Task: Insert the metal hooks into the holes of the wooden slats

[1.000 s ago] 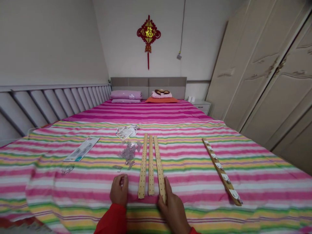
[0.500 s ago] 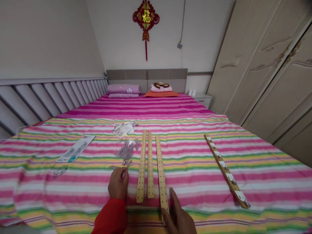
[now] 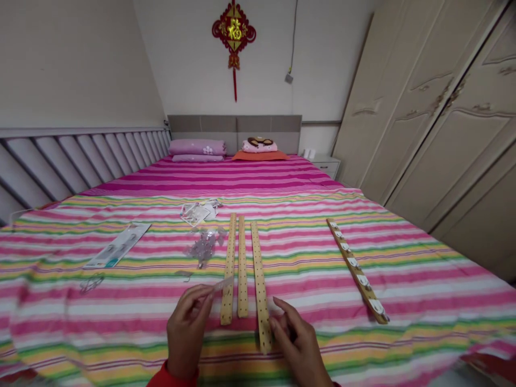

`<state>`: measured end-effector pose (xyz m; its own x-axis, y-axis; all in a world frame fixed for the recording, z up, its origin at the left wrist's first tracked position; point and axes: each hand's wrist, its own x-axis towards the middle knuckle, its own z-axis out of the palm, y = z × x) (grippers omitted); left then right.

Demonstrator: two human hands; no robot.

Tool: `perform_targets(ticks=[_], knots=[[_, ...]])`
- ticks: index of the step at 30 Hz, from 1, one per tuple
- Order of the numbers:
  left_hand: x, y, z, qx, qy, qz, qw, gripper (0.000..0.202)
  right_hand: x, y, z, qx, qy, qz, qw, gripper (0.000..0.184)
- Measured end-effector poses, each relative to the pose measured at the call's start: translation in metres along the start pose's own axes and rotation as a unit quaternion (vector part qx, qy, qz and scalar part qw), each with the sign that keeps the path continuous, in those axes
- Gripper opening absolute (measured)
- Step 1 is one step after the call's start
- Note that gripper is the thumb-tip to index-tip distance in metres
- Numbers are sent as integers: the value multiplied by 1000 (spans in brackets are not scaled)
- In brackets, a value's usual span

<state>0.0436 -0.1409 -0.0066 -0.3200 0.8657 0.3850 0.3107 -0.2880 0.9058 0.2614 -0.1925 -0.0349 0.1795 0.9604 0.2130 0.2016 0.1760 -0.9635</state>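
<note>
My left hand point(image 3: 186, 325) pinches a small clear plastic piece point(image 3: 224, 282), perhaps an adhesive hook, over the left wooden strip. Fingers apart and holding nothing visible, my right hand point(image 3: 300, 341) is beside the near end of the right wooden strip point(image 3: 260, 285); whether the thumb touches it I cannot tell. Three pale strips with rows of small holes lie lengthwise: that one, a middle strip point(image 3: 242, 269) and a left strip point(image 3: 229, 252). Beyond my left hand are a heap of clear hooks point(image 3: 203, 247) and one separate clear piece point(image 3: 184, 274).
A brown strip bearing several white hooks point(image 3: 355, 269) lies at the right on the striped bedsheet point(image 3: 306, 258). To the left are a hook package point(image 3: 119, 246) and a bundle of thin wire-like loops point(image 3: 92, 282). White-edged packaging scraps point(image 3: 200, 212) lie beyond the clear heap.
My left hand has come up from beside the heap with the clear piece, now over the left strip. My right hand has moved forward a little, fingers beside the right strip. The view has shifted slightly.
</note>
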Motion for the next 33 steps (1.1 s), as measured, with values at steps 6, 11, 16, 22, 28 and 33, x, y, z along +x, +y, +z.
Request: perform_targets(ticks=[6, 11, 16, 22, 28, 33], knots=[[-30, 21, 22, -283, -74, -347, 891, 36, -1, -18, 7, 126, -16, 44, 991, 39], [-55, 25, 38, -389, -107, -470, 785, 34, -2, -25, 5, 175, -20, 86, 981, 36], [-78, 26, 50, -379, -94, -500, 773, 28, -10, -23, 1, 205, -21, 134, 969, 39], [-92, 24, 60, -348, -129, -473, 799, 33, -19, -8, 0, 205, -17, 148, 967, 39], [-101, 10, 66, -314, -132, -452, 824, 36, -20, -3, 3, 206, -28, 153, 966, 39], [-102, 3, 67, -257, -167, -412, 858, 33, -22, 4, 3, 224, -31, 153, 962, 38]])
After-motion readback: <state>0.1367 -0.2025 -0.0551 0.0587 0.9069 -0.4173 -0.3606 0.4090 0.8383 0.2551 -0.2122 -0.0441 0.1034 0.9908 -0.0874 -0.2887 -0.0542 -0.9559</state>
